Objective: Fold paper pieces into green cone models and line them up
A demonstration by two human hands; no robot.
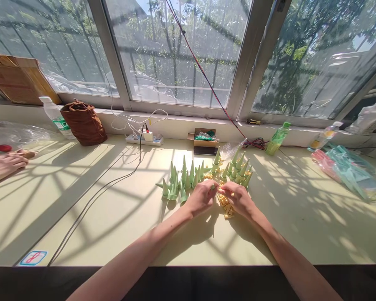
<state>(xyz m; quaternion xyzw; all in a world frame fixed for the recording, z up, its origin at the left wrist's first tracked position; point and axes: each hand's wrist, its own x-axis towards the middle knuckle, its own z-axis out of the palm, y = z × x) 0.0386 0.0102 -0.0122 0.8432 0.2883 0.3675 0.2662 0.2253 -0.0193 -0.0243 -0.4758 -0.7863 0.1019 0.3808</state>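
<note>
My left hand [203,195] is closed around a green cone [212,187], of which only a small bit shows between the fingers. Close against it, my right hand [236,197] pinches with thumb and fingertips; what it holds is too small and covered to name. Below and between the hands lies a loose pile of small yellow pieces [227,209]. Several pale green pointed cones [184,171] stand on the table to the left, and another group of green cones [237,167] stands behind my right hand. A few cones lie on their sides.
Behind the cones sits a small open carton [203,144]. A power strip [144,140] trails a black cable across the table. Bottles, a brown bag [83,123] and plastic packets [351,169] line the back. Another person's hand [6,167] rests at far left.
</note>
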